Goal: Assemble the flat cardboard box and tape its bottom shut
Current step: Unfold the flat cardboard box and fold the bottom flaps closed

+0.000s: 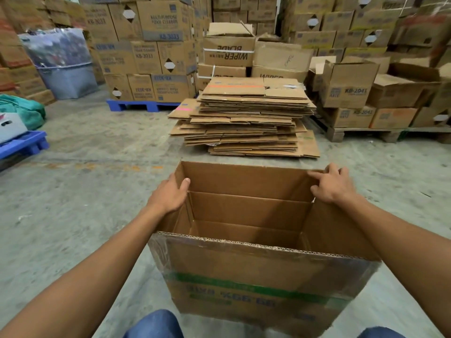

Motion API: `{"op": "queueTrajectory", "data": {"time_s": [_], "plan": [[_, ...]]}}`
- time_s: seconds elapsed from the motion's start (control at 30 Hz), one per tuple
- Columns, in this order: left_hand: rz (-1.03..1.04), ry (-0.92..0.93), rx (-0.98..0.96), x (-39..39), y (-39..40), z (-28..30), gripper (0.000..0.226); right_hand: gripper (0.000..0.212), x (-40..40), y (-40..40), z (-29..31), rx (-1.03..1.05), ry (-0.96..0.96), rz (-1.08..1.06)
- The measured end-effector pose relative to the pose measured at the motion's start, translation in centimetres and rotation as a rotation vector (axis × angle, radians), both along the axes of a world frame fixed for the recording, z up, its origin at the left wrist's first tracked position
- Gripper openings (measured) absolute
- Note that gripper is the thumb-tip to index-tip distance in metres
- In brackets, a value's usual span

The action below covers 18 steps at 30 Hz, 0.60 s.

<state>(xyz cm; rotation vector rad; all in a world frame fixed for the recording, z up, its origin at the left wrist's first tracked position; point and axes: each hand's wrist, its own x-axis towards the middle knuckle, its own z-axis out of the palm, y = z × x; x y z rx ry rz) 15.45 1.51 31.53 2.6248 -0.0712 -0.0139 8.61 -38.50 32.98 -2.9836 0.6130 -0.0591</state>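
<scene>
Two bare forearms (97, 264) enter from the lower corners, ending in a left hand (170, 195) and a right hand (335, 187), with blue jeans (156, 324) at the bottom edge.

Floor: grey concrete floor (97, 147)
Back: stacked brown cardboard boxes (156, 54) on blue plastic pallet (136, 105)
Middle: flat brown cardboard pile (246, 118)

Warehouse: stacked cartons (156, 52), pallets (136, 105).

We count one open box (256, 272), one left hand (170, 195), one right hand (333, 187). At twelve o'clock, one flat-carton stack (244, 118).
</scene>
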Motion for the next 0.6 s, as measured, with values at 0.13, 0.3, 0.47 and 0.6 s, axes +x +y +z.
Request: {"op": "queueTrajectory", "data": {"time_s": [0.13, 0.3, 0.47, 0.6], "plan": [[-0.14, 0.096, -0.164, -2.9, -1.5, 1.5, 0.069, 0.074, 0.8, 1.5, 0.4, 0.242, -0.001, -0.058], [-0.444, 0.342, -0.088, -6.2, -3.5, 1.1, 0.065, 0.064, 1.1, 3.4, -0.5, 0.815, -0.197, -0.022], [-0.593, 0.514, 0.231, -6.9, -3.7, -0.7, 0.073, 0.046, -2.0, 3.8, -4.5, 0.745, 0.118, 0.172], [-0.679, 0.696, 0.418, -7.6, -3.7, -1.0, 0.084, 0.062, -3.0, 4.4, -6.4, 0.289, 0.655, 0.279]]}}
